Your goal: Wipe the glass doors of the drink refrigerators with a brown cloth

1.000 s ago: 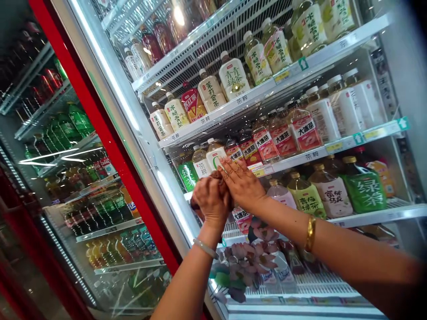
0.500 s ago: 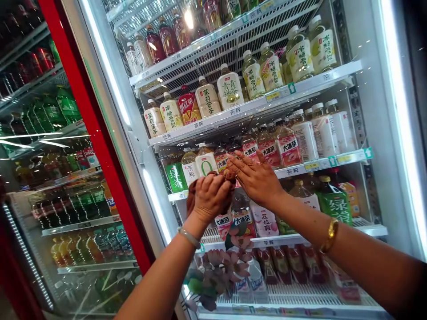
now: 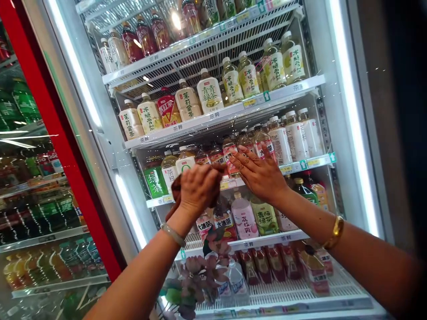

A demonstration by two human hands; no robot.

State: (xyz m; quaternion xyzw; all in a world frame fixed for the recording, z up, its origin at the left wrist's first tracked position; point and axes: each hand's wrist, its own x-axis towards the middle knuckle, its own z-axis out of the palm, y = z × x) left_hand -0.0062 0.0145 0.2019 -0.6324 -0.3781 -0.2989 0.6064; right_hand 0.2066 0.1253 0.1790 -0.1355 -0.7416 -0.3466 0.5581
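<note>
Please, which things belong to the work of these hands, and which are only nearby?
In the work:
- left hand, gripping brown cloth
- right hand, open, at the glass pane

Only nearby:
- shelved bottles
- flower decoration
- red frame
- gold bangle, worn

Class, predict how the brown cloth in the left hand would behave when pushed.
The brown cloth is likely floppy, since it bunches up under the left hand. It also seems light, being small enough to bunch in one hand.

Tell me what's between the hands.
In the head view, part of the brown cloth pokes from the left hand toward the right hand; bottles show behind.
</note>
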